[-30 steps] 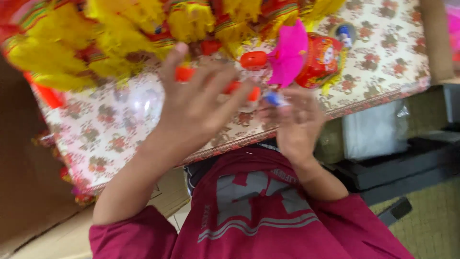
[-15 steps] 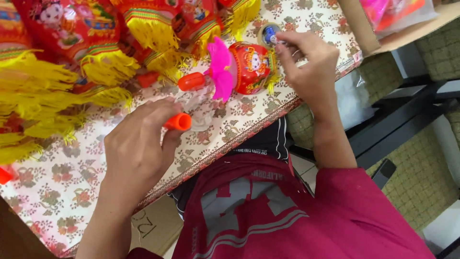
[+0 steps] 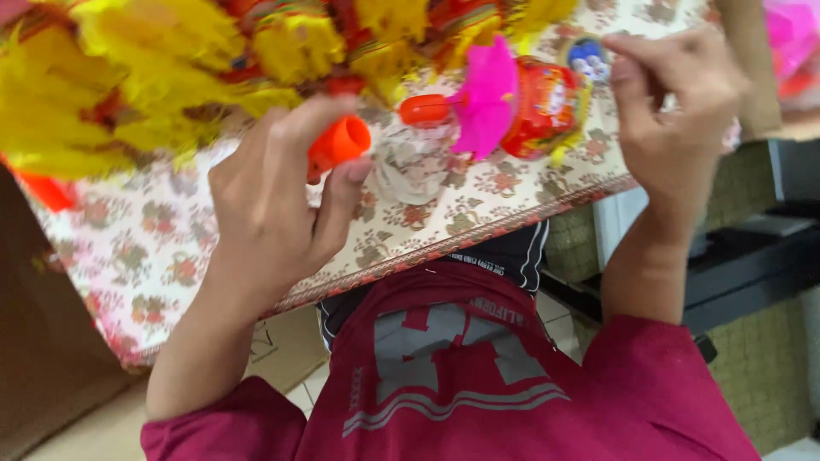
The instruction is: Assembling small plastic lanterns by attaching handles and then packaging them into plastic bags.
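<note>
The left hand [image 3: 273, 205] is clamped on a small orange tube [image 3: 339, 145], thumb and fingers pinching it just above the flower-patterned tabletop [image 3: 145, 248]. The right hand [image 3: 675, 111] is closed on a small round blue-and-white disc [image 3: 588, 58] at the far right — just beside a red lantern toy [image 3: 542, 107] with a pink fan-shaped piece [image 3: 487, 94]. Yellow tassels [image 3: 137, 77] crowd the far left.

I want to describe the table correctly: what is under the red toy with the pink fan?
Under the red toy lies a floral tablecloth. The table itself is covered by the cloth and cannot be seen.
</note>
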